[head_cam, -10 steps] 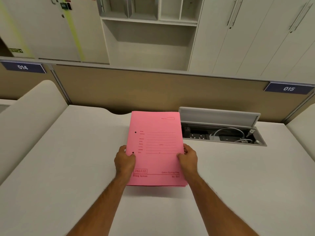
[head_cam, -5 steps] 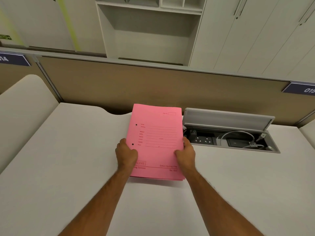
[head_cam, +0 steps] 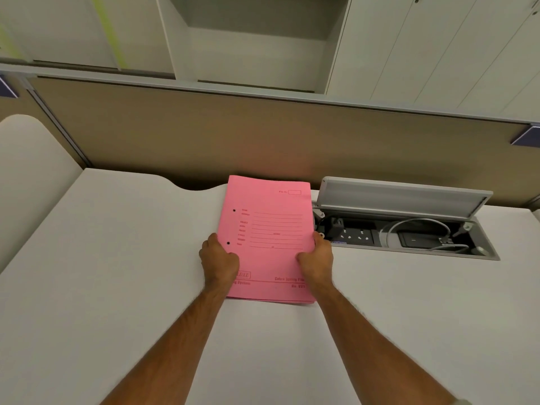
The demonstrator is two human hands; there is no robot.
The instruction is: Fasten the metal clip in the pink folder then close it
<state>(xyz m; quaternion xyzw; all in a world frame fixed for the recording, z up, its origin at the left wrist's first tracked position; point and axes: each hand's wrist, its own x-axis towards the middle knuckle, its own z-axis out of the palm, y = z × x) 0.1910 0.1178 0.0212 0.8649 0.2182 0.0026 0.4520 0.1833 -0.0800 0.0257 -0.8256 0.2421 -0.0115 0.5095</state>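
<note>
A closed pink folder [head_cam: 270, 226] with printed lines and two punched holes on its left side lies flat on the white desk [head_cam: 117, 273], near the back edge. My left hand [head_cam: 219, 263] grips its lower left edge. My right hand [head_cam: 317, 260] grips its lower right edge, thumb on the cover. The metal clip is hidden inside the folder.
Right of the folder, an open cable hatch [head_cam: 406, 232] in the desk holds sockets, a white cable and a black adapter, with its grey lid [head_cam: 400, 197] tilted up. A tan partition [head_cam: 263, 135] runs behind the desk. White cabinets stand beyond it.
The folder and both hands have slid away from me toward the partition. The camera has tilted down and moved closer.
</note>
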